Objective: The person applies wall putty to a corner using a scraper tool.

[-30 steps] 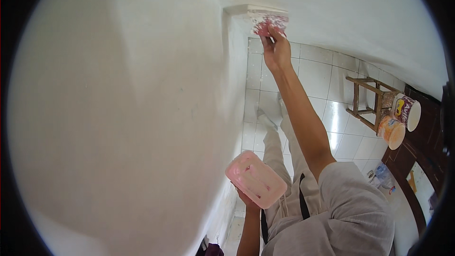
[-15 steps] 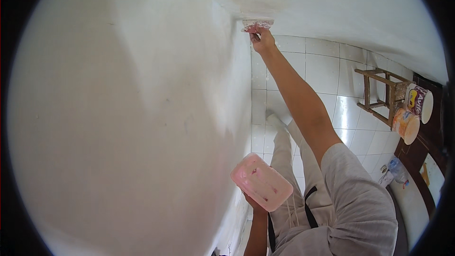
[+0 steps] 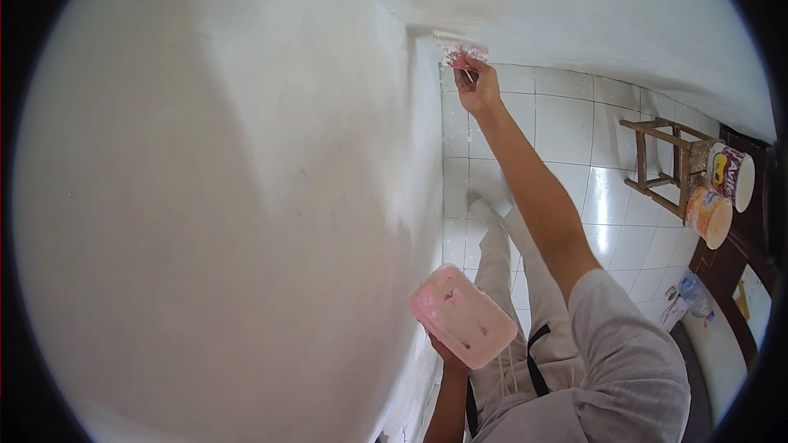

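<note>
My right hand [image 3: 478, 86] reaches far forward, its fingers closed on a wide putty knife [image 3: 462, 52]. The broad blade is smeared white and pink and is held at the far wall [image 3: 574, 8], near the corner; whether its edge touches cannot be told. Low at the front, my left hand [image 3: 447, 353] supports a pink rectangular plastic container [image 3: 462, 316] from beneath. Its upward side looks pale and smeared, with a few darker pink marks; most of the left fingers are hidden under it.
A large whitish wall [image 3: 205, 221] with patchy smears rises close on my left. To the right, a wooden stool [image 3: 661, 160] is on the white tiled floor [image 3: 566, 123], with two tubs [image 3: 710, 217] by it. A clear plastic bottle [image 3: 696, 295] lies nearer me.
My right hand has shifted right and slightly nearer with the putty knife, away from the corner, and the blade shows more of its face. The container sits slightly farther right in view.
</note>
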The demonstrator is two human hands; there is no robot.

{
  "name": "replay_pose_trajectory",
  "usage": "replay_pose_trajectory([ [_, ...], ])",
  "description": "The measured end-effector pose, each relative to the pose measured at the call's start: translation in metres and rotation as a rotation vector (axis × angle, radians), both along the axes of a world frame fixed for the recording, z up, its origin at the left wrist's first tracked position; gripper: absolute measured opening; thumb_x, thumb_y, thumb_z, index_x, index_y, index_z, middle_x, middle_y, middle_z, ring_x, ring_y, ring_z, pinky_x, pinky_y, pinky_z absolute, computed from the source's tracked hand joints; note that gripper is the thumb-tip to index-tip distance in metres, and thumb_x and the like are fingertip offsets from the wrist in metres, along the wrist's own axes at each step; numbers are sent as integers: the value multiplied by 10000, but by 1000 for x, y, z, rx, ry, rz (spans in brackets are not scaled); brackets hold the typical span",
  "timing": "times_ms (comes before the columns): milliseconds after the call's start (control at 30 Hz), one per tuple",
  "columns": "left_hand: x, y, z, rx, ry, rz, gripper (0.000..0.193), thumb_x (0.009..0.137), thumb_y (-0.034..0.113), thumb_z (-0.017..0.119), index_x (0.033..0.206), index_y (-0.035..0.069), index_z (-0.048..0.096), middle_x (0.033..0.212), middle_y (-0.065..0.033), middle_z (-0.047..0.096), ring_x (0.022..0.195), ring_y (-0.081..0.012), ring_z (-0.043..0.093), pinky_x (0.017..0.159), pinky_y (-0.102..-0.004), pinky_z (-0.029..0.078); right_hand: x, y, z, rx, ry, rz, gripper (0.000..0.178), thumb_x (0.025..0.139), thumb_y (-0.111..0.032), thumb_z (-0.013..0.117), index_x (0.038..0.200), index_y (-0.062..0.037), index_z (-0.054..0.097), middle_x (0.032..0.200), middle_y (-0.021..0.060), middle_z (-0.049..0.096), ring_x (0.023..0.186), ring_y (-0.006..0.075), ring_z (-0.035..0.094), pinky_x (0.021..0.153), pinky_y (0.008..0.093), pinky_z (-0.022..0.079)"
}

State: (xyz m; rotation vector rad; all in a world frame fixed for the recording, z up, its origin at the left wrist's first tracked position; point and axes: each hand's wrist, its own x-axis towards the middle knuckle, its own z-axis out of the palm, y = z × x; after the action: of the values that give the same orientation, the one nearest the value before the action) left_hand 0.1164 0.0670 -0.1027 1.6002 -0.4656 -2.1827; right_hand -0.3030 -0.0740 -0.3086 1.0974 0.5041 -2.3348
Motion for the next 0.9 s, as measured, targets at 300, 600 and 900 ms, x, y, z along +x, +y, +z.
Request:
replay_pose_trajectory([
  [300,1,-3,-5,92,83,121,684,913,587,395,1384,91,382,1324,-158,487,1217,-345,482,1009,-475,410,-43,-7,-7,-77,107,95,115,860,44,536,962,97,540,976,183,593,901,248,614,746,272,562],
  [600,4,-4,-8,169,264,102,697,912,596,384,1391,90,376,1332,-169,483,1224,-353,478,1016,-482,402,0,47,72,-17,256,-118,124,828,-31,599,942,4,564,956,93,590,804,172,576,641,248,490],
  [900,10,5,-16,164,80,84,716,907,600,379,1409,90,358,1350,-175,470,1227,-365,479,1020,-487,402,-5,-29,-87,198,68,222,58,849,4,555,903,18,572,894,115,616,818,204,619,762,252,564],
])
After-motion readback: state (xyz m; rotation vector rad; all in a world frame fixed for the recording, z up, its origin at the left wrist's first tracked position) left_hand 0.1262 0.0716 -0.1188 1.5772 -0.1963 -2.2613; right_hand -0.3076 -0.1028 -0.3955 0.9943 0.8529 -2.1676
